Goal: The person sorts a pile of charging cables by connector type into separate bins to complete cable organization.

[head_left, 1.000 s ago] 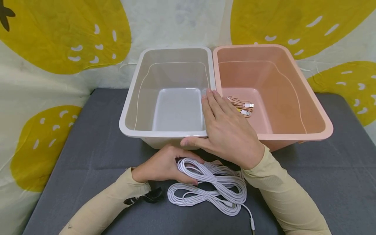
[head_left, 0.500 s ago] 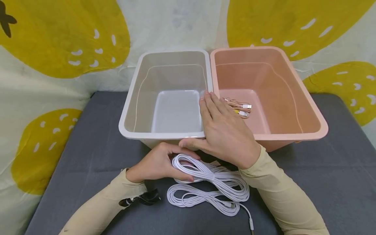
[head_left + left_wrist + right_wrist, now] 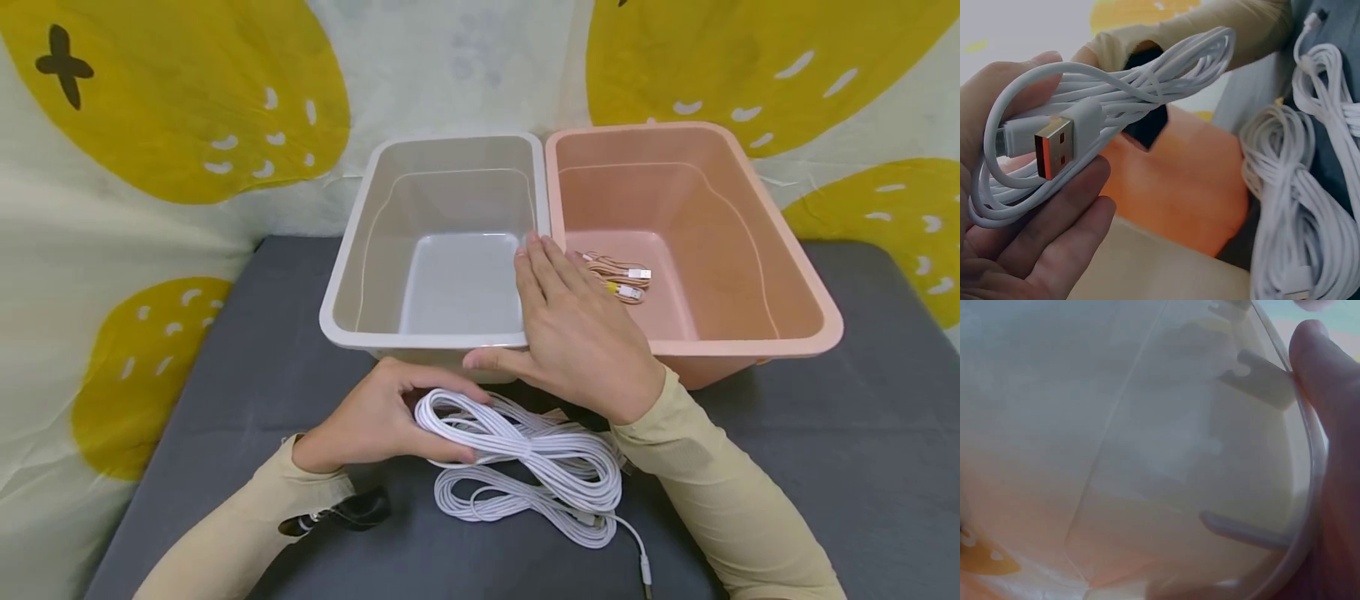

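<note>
Two hands at work: left hand (image 3: 367,421) grasps a white cable bundle (image 3: 517,446) off the grey surface (image 3: 225,350); right hand (image 3: 577,333), fingers flat, steadies the white bin (image 3: 352,250) beside the pink bin (image 3: 795,250).

White plastic bin (image 3: 375,329) left of, touching, pink plastic bin (image 3: 810,333) on grey surface (image 3: 825,467). Coiled white cables (image 3: 540,475) before bins; small bundled cable (image 3: 618,279) inside pink bin.
</note>
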